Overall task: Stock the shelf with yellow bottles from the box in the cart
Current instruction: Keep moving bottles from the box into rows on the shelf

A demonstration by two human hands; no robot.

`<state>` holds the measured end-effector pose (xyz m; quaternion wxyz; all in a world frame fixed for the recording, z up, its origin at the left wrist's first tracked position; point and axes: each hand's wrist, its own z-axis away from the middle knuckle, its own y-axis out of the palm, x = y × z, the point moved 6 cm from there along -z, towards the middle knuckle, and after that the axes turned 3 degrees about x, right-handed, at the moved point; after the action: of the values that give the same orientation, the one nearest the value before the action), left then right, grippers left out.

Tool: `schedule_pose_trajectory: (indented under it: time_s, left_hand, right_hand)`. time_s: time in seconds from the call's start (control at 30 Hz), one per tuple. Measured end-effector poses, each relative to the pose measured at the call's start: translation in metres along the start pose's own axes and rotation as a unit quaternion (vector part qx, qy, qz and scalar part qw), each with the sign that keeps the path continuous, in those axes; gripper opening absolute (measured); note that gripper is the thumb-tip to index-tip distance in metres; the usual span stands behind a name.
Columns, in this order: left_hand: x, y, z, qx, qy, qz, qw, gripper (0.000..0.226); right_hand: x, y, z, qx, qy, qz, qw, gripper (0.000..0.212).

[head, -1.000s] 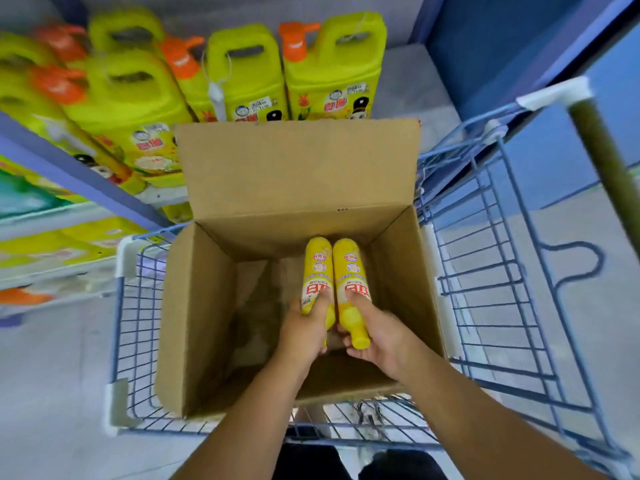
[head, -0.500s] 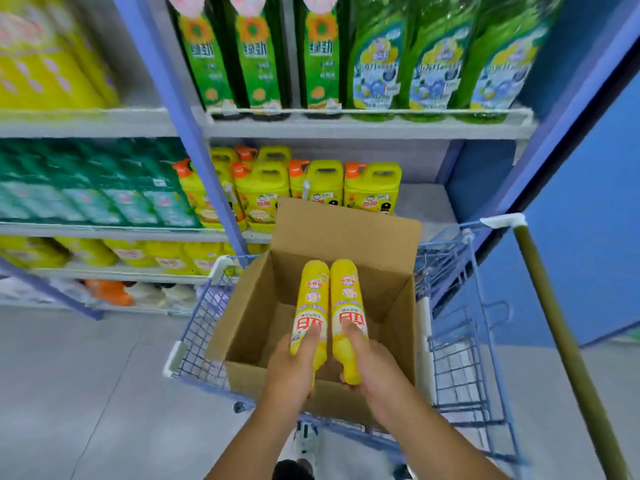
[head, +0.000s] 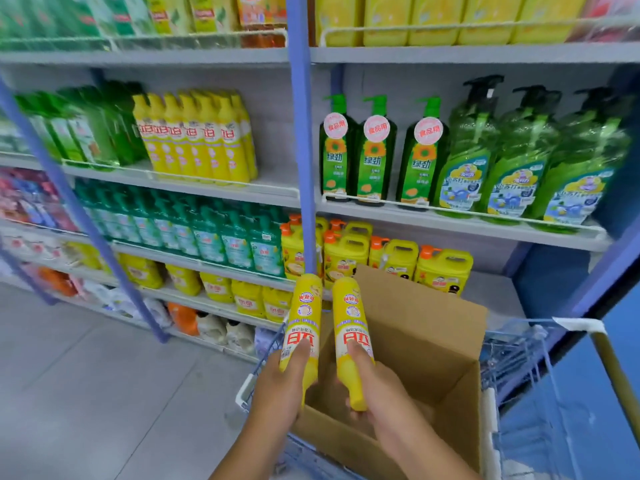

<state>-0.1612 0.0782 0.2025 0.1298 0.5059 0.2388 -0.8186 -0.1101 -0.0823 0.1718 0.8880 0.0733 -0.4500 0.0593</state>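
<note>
My left hand (head: 277, 393) grips a yellow bottle (head: 302, 317) near its cap end, base pointing up and away. My right hand (head: 384, 396) grips a second yellow bottle (head: 351, 323) the same way, a little apart from the first. Both bottles are above the front left of the open cardboard box (head: 426, 341), which sits in the blue wire cart (head: 519, 358). A row of matching yellow bottles (head: 197, 136) stands on the upper left shelf (head: 221, 190), with bare shelf to its right.
A blue upright post (head: 301, 133) divides the shelving. Green bottles (head: 377, 150) and pump bottles (head: 512, 157) fill the right shelf. Yellow jugs with orange caps (head: 394, 261) stand behind the box. The cart handle (head: 616, 372) is at right, grey floor at left.
Both hands lifted the two bottles up out of the box and drew them slightly apart. The view tilted up from the box to the shelves.
</note>
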Motion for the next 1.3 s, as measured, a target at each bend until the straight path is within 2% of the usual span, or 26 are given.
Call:
schedule_pose_trajectory:
  time_s: [0.07, 0.17, 0.23, 0.4, 0.5, 0.6, 0.67, 0.8, 0.97, 1.03, 1.1, 1.17, 1.3]
  left_hand:
    - [-0.008, -0.026, -0.011, -0.004, 0.003, 0.016, 1.000, 0.061]
    - [-0.025, -0.071, -0.031, -0.009, 0.028, 0.045, 0.999, 0.038]
    - [-0.033, -0.102, -0.047, 0.000, 0.044, 0.039, 0.998, 0.036]
    - [-0.052, -0.183, -0.092, -0.015, 0.053, 0.032, 0.998, 0.038]
    - [-0.066, -0.225, -0.111, -0.013, 0.064, 0.024, 0.998, 0.029]
    - [-0.073, -0.256, -0.135, 0.000, 0.055, 0.028, 0.998, 0.037]
    - [-0.078, -0.271, -0.149, -0.001, 0.043, 0.033, 0.998, 0.042]
    - [-0.090, -0.283, -0.177, 0.008, 0.035, 0.050, 0.998, 0.061]
    - [-0.116, -0.282, -0.208, 0.004, 0.036, 0.059, 0.998, 0.075]
    - [-0.133, -0.284, -0.212, -0.006, 0.045, 0.061, 0.997, 0.070]
    - [-0.143, -0.284, -0.224, -0.013, 0.040, 0.050, 0.998, 0.076]
    - [-0.152, -0.284, -0.233, -0.009, 0.040, 0.036, 0.998, 0.081]
    - [-0.170, -0.283, -0.262, 0.009, 0.042, 0.034, 0.999, 0.072]
  right_hand:
    - [0.013, 0.028, -0.004, 0.005, -0.012, 0.003, 1.000, 0.056]
    - [0.033, 0.075, -0.009, 0.011, -0.030, 0.011, 0.999, 0.055]
    - [0.043, 0.110, -0.018, 0.013, -0.033, 0.006, 0.999, 0.057]
    - [0.062, 0.198, -0.047, 0.001, -0.015, 0.019, 1.000, 0.087]
    - [0.078, 0.244, -0.059, -0.010, 0.015, 0.026, 0.999, 0.099]
    - [0.091, 0.278, -0.063, -0.025, 0.007, 0.031, 0.999, 0.107]
    - [0.098, 0.292, -0.065, -0.030, -0.010, 0.035, 0.999, 0.104]
    - [0.118, 0.312, -0.073, -0.035, -0.032, 0.045, 0.998, 0.078]
    - [0.151, 0.328, -0.096, -0.013, -0.053, 0.042, 0.998, 0.082]
    - [0.167, 0.333, -0.106, -0.001, -0.070, 0.037, 0.997, 0.065]
    - [0.181, 0.337, -0.114, 0.009, -0.080, 0.037, 0.996, 0.055]
    - [0.190, 0.340, -0.123, 0.018, -0.085, 0.035, 0.996, 0.054]
    - [0.204, 0.343, -0.141, -0.008, -0.096, 0.040, 0.995, 0.063]
